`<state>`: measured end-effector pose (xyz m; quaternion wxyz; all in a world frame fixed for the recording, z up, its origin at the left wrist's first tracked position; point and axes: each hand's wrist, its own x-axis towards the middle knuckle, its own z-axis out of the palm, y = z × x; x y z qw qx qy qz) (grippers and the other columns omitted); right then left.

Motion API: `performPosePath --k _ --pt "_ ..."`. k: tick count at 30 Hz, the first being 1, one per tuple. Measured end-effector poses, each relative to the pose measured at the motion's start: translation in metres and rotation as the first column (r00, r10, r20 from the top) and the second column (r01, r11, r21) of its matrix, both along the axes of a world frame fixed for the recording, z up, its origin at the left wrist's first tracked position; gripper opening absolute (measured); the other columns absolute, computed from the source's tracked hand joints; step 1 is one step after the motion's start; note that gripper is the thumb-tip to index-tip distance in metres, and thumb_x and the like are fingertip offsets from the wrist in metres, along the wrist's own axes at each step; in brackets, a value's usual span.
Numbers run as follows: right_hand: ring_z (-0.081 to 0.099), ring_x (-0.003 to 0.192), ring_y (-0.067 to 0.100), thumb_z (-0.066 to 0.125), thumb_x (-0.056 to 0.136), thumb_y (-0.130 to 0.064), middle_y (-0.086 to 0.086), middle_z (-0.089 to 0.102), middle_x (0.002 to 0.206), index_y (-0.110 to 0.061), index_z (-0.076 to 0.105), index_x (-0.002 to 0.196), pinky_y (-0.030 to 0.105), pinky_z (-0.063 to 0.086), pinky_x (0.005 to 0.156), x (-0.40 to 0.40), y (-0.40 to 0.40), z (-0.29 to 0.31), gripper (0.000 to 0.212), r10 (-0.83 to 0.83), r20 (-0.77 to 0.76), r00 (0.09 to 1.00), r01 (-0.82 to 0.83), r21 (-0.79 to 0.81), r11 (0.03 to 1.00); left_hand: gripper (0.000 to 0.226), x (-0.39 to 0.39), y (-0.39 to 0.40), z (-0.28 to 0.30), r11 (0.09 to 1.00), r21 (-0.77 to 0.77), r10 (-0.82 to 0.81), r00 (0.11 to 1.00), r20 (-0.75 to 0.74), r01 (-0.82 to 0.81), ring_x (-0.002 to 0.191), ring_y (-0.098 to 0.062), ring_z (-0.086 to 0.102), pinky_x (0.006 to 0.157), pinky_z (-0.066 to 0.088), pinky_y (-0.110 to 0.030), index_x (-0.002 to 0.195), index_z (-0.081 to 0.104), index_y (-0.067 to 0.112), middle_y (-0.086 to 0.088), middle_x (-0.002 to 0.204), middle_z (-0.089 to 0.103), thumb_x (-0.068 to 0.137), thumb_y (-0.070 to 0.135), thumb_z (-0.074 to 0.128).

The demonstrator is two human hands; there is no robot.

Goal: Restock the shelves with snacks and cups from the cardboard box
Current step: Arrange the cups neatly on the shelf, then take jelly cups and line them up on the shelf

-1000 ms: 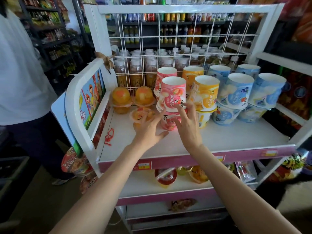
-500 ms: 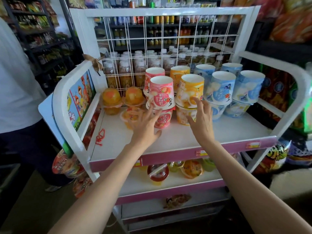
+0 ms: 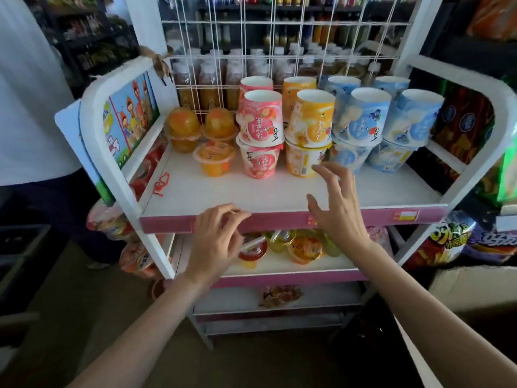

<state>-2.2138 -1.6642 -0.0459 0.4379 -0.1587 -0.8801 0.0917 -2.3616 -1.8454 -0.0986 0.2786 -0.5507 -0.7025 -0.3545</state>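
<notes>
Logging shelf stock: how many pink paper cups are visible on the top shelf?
3: upside-down front cup stacked on an upright one, another behind. More may be hidden.

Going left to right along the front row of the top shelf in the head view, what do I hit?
Orange jelly cup → pink cup stack → yellow cup stack → two blue cup stacks.

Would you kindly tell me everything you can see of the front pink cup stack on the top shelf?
The pink cup stack is two cups, seemingly paper, printed with fruit pictures. The lower cup stands upright on the top shelf; the upper cup sits inverted on it, rim to rim, white base up. It stands beside the orange cup stack on one side and a jelly cup on the other, with another pink stack behind. Neither hand touches it.
</notes>
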Motion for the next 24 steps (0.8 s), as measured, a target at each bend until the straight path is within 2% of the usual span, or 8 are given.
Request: performPosePath --k 5,8,10,13,16,19,22,24 --pt "0.044 0.107 0.027 0.061 0.082 -0.012 0.01 0.039 0.121 -0.012 0.04 0.124 0.039 0.046 0.089 0.035 -0.019 -0.061 0.047 0.16 0.092 0.983 -0.16 -0.007 0.987 0.033 0.032 -0.019 -0.052 0.984 -0.168 0.085 0.986 0.144 -0.06 0.108 -0.017 0.044 0.089 0.046 -0.038 0.118 0.048 0.02 -0.002 0.115 0.044 0.086 0.028 0.048" --pt "0.042 0.113 0.03 0.07 0.078 -0.019 0.01 0.037 0.128 -0.012 0.038 0.13 0.045 0.045 0.094 0.048 -0.031 -0.106 0.062 0.176 0.304 0.936 -0.134 -0.156 0.979 0.047 0.04 -0.024 -0.072 0.944 -0.317 0.172 0.953 0.248 -0.088 0.114 -0.022 0.044 0.092 0.046 -0.041 0.127 0.044 0.02 -0.008 0.124 0.046 0.084 0.034 0.058" --pt "0.035 0.124 0.034 0.071 0.079 -0.027 0.014 0.033 0.139 -0.012 0.033 0.139 0.052 0.035 0.105 0.045 -0.036 -0.128 0.073 0.176 0.467 0.866 -0.047 -0.275 0.96 0.066 0.04 -0.024 -0.08 0.909 -0.409 0.216 0.933 0.289 -0.083 0.118 -0.027 0.047 0.094 0.047 -0.046 0.132 0.04 0.02 -0.012 0.129 0.048 0.076 0.027 0.072" --pt "0.02 0.136 0.032 0.07 0.08 -0.029 0.011 0.021 0.151 -0.013 0.022 0.146 0.047 0.02 0.112 0.022 -0.039 -0.149 0.083 0.184 0.566 0.803 0.026 -0.342 0.939 0.087 0.029 -0.008 -0.098 0.866 -0.494 0.262 0.909 0.324 -0.074 0.122 -0.035 0.045 0.093 0.044 -0.051 0.137 0.03 0.023 -0.017 0.137 0.043 0.067 0.029 0.081" --pt "0.016 0.139 0.033 0.07 0.081 -0.021 0.012 0.02 0.152 -0.014 0.024 0.145 0.048 0.02 0.113 -0.013 -0.028 -0.172 0.079 0.093 0.509 0.856 0.067 -0.288 0.955 0.088 0.011 0.027 -0.129 0.892 -0.443 0.27 0.892 0.362 -0.09 0.123 -0.038 0.043 0.095 0.043 -0.049 0.139 0.033 0.02 -0.018 0.138 0.041 0.066 0.035 0.08" --pt "0.011 0.141 0.034 0.068 0.081 -0.016 0.015 0.016 0.153 -0.014 0.029 0.144 0.045 0.017 0.114 -0.047 -0.01 -0.196 0.075 -0.015 0.461 0.887 0.136 -0.228 0.964 0.077 0.0 0.059 -0.16 0.941 -0.309 0.278 0.836 0.474 -0.137 0.124 -0.033 0.038 0.101 0.039 -0.043 0.137 0.041 0.015 -0.015 0.135 0.041 0.07 0.026 0.078" --pt "0.009 0.141 0.036 0.064 0.084 -0.019 0.014 0.011 0.154 -0.018 0.028 0.144 0.046 0.017 0.113 -0.064 0.005 -0.214 0.07 -0.142 0.485 0.863 0.247 -0.161 0.955 0.067 -0.005 0.069 -0.176 0.965 -0.188 0.254 0.823 0.508 -0.181 0.119 -0.031 0.045 0.096 0.041 -0.034 0.129 0.048 0.011 -0.015 0.13 0.045 0.07 0.019 0.078" --pt "0.017 0.137 0.04 0.061 0.087 -0.021 0.018 0.015 0.151 -0.019 0.027 0.143 0.047 0.023 0.11 -0.071 0.011 -0.219 0.066 -0.162 0.486 0.859 0.282 -0.183 0.942 0.061 -0.007 0.069 -0.18 0.977 -0.139 0.212 0.837 0.505 -0.163 0.115 -0.028 0.051 0.09 0.043 -0.03 0.123 0.051 0.01 -0.012 0.128 0.047 0.069 0.02 0.079"
